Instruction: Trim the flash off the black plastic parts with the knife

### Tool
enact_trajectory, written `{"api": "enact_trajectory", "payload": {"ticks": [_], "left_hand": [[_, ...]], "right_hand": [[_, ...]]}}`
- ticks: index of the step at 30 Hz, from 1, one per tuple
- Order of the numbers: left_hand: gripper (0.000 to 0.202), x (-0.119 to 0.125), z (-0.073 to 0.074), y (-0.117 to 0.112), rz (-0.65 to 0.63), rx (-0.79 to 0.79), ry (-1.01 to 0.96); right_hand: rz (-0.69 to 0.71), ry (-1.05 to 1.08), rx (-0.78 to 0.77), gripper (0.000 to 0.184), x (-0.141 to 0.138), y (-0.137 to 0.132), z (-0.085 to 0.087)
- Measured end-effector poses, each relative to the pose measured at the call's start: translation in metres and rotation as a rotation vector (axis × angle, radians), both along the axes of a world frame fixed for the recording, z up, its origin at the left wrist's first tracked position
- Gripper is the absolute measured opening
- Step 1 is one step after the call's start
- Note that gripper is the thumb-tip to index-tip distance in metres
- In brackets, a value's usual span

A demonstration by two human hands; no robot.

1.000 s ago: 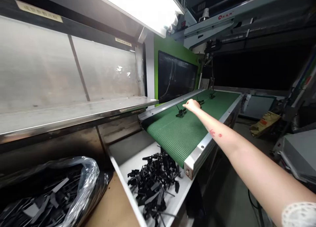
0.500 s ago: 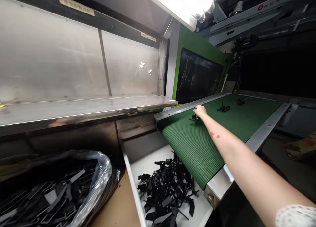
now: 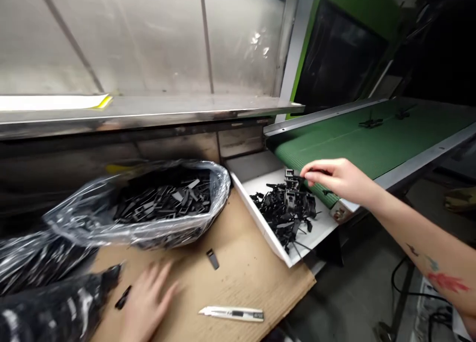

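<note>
My right hand [image 3: 340, 181] is closed in a pinch on a black plastic part [image 3: 291, 177], beside the near end of the green conveyor belt [image 3: 327, 141]. The part hangs over a white tray [image 3: 260, 228] heaped with similar black parts [image 3: 286, 223]; whether it touches the heap I cannot tell. My left hand [image 3: 147, 297], smeared by motion, is over the cardboard [image 3: 186, 277] with fingers spread and nothing visible in them. Close to it are a small black piece [image 3: 123, 297] and a utility knife [image 3: 232, 313]. Another flat black piece [image 3: 212, 258] lies farther back.
A clear plastic bag [image 3: 163, 230] full of black pieces stands open at the back left. A filled dark bag [image 3: 55, 307] lies at the front left. Metal shelf [image 3: 186, 109] runs behind. Two black parts, one nearer [image 3: 371, 123], sit on the belt.
My right hand has come from the belt to above the tray, carrying the part it was gripping. The view has turned down and left, bringing my left hand, the cardboard and the knife into sight.
</note>
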State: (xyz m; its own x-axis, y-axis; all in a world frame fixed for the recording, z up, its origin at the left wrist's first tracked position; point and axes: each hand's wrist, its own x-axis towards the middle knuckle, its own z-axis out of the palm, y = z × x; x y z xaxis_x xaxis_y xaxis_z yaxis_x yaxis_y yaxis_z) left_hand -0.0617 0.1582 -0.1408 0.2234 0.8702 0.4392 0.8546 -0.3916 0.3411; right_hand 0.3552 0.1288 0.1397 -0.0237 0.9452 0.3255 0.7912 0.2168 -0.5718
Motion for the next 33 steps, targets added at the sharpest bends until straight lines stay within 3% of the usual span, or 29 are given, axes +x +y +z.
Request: {"api": "enact_trajectory", "payload": {"ticks": [4, 7, 9, 11, 13, 17, 19, 22, 25, 29, 33], "left_hand": [[0.029, 0.093, -0.023, 0.005, -0.165, -0.091, 0.064], [0.029, 0.163, -0.022, 0.016, -0.205, -0.098, 0.037], [0.029, 0.182, -0.015, 0.025, -0.191, -0.106, 0.001], [0.029, 0.170, -0.010, 0.027, -0.134, -0.118, -0.048], [0.027, 0.130, -0.007, 0.014, -0.032, -0.128, -0.102], [0.027, 0.033, -0.009, -0.053, 0.204, -0.096, -0.152], [0.033, 0.006, -0.013, -0.085, 0.222, -0.069, -0.129], [0.040, -0.001, -0.026, -0.103, 0.209, -0.069, -0.070], [0.038, 0.004, -0.038, -0.097, 0.213, -0.088, -0.021], [0.035, 0.006, -0.042, -0.090, 0.214, -0.092, 0.033], [0.034, 0.009, -0.035, -0.093, 0.231, -0.068, 0.075]], "right_hand": [[0.077, 0.096, 0.011, 0.014, -0.049, -0.042, -0.041], [0.097, 0.164, -0.063, 0.014, -0.078, -0.061, -0.068], [0.111, 0.156, -0.103, 0.014, -0.093, -0.065, -0.085], [0.130, 0.110, -0.123, 0.016, -0.109, -0.058, -0.105], [0.168, 0.064, -0.153, 0.020, -0.129, -0.043, -0.129], [0.302, -0.006, -0.260, 0.017, -0.191, -0.006, -0.185], [0.409, -0.032, -0.330, 0.015, -0.229, 0.005, -0.208], [0.540, -0.028, -0.434, 0.021, -0.277, 0.010, -0.231], [0.563, 0.042, -0.529, 0.023, -0.294, 0.012, -0.242], [0.385, 0.233, -0.636, 0.025, -0.271, 0.030, -0.247], [0.233, 0.477, -0.741, 0.028, -0.239, 0.047, -0.247]]}}
